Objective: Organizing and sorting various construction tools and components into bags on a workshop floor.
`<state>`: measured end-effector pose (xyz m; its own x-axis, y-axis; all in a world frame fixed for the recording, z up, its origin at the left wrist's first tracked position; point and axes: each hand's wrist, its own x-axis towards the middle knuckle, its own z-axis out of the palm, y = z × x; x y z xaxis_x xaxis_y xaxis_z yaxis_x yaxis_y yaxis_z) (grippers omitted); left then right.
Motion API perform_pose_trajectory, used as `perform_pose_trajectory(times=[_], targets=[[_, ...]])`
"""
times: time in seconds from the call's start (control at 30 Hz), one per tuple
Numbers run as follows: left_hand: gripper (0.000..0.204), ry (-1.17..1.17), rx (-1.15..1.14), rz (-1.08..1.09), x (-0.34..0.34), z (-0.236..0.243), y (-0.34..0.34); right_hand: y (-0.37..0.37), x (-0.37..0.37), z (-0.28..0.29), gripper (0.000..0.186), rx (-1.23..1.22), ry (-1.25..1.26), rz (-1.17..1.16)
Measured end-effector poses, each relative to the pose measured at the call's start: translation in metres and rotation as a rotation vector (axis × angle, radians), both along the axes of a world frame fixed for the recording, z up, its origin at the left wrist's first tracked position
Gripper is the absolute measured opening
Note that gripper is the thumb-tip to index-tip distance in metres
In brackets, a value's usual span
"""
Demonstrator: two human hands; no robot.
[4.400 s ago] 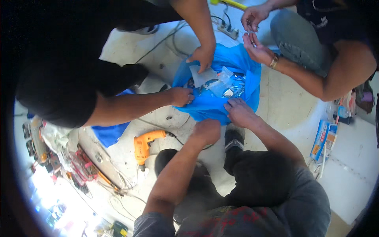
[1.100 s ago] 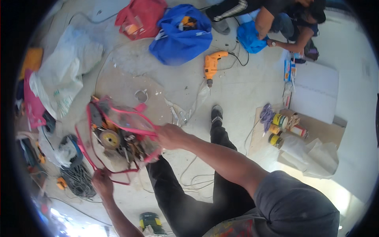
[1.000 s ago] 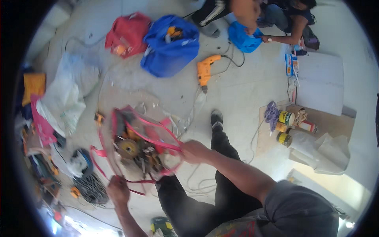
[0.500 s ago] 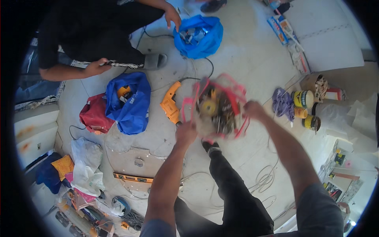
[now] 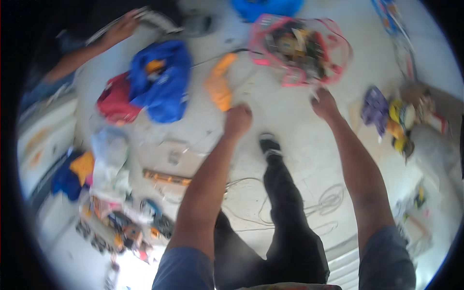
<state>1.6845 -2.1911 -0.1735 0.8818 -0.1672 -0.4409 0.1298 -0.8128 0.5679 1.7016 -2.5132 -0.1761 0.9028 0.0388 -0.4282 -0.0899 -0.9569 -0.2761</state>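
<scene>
Both hands are out over the floor, and the frame is pretty motion-blurred, so grip detail is rough. Left hand [image 5: 238,121] looks curled into a loose fist, knuckles up, sitting just below the orange power drill [image 5: 218,87] without clearly touching it; doesn't seem to have hold of anything. Right hand [image 5: 324,103] is right at the lower edge of the pink net bag [image 5: 299,48], fingertips up against the pink strap there. Whether it's actually pinching the strap or just touching it, can't tell from this blur.

Going big to small for the rest: the pale concrete floor [image 5: 285,121] takes up most of the view. The person's dark-trousered leg [image 5: 285,203] runs down the middle, ending in a black shoe [image 5: 269,144] between the two hands. Left of the drill there's a blue bag [image 5: 162,82] crumpled against a red bag [image 5: 113,102]. The pink net bag sits at the top, stuffed with tools and cable, well apart from the blue one. A heap of purple and yellow stuff [image 5: 391,116] lies off to the right. White cable [image 5: 328,198] loops on the floor beside the leg. A narrow orange level [image 5: 166,177] lies lower left. Someone else's hand [image 5: 123,29] shows top left, holding something long and pale.
</scene>
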Motion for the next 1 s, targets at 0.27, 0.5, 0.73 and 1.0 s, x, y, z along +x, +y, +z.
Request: perform_pose_trajectory(times=[0.27, 0.5, 0.73, 1.0], targets=[[0.017, 0.295, 0.219, 0.208, -0.295, 0.146, 0.212, -0.122, -0.29, 0.081, 0.019, 0.031, 0.355, 0.533], [0.023, 0.606, -0.241, 1.56, -0.526, 0.311, 0.352, 0.05, -0.275, 0.283, 0.027, -0.426, 0.898, 0.539], [0.033, 0.154, -0.68, 1.931, -0.564, 0.401, 0.421, 0.313, -0.202, 0.32, 0.024, -0.335, 0.3, 1.249], [0.028, -0.401, -1.1, 1.769, -0.556, 0.514, 0.492, 0.717, -0.351, 0.491, 0.03, 0.759, 0.783, 1.0]])
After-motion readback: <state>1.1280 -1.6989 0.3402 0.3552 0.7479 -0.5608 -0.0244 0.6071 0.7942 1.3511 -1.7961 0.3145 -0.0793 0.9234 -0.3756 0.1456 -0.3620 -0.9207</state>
